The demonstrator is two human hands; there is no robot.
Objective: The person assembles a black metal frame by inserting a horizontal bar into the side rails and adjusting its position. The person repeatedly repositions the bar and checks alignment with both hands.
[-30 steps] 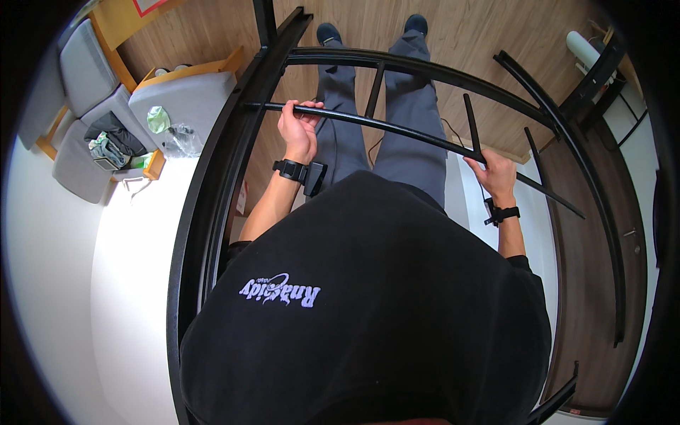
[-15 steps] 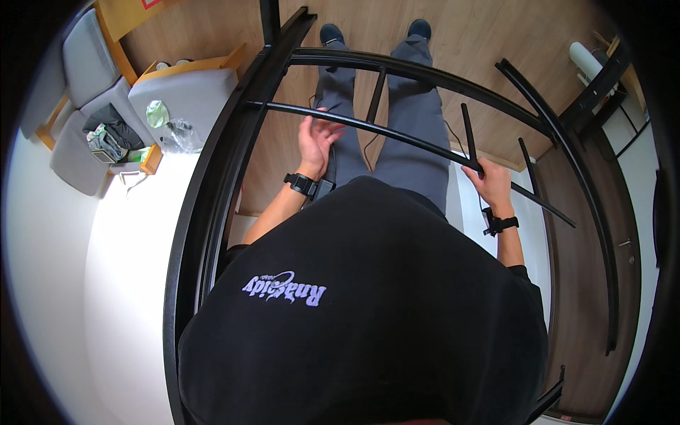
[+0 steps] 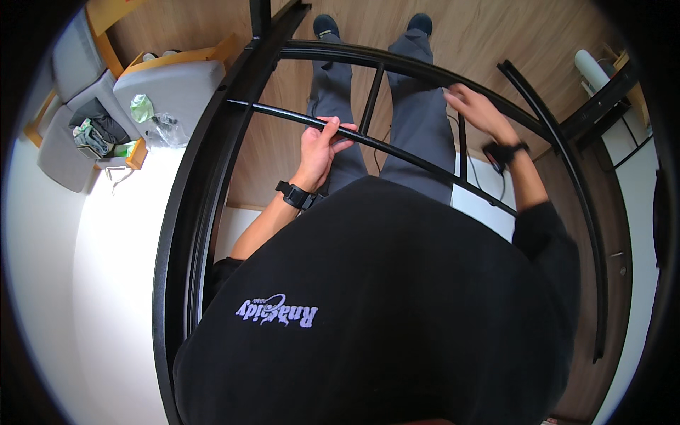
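Note:
A thin black metal bar slants across in front of my legs, with short uprights joining it to a thicker black rail farther off. My left hand is closed round the thin bar, thumb on top, left of the nearest upright. Lifted off that bar, my right hand has its fingers stretched out beside the thick rail, above the right-hand upright. Whether those fingertips touch the rail I cannot tell. The thin bar's right end goes out of sight behind my sleeve.
A long black beam runs down my left side. At the right hangs a curved black bar, near a brown door. Grey cushioned chairs hold clothes and a clear plastic bag.
My right hand has let go of the thin bar and moved up and away to the thick rail. My left hand, open before, has closed on the bar. The bar's right end has swung down.

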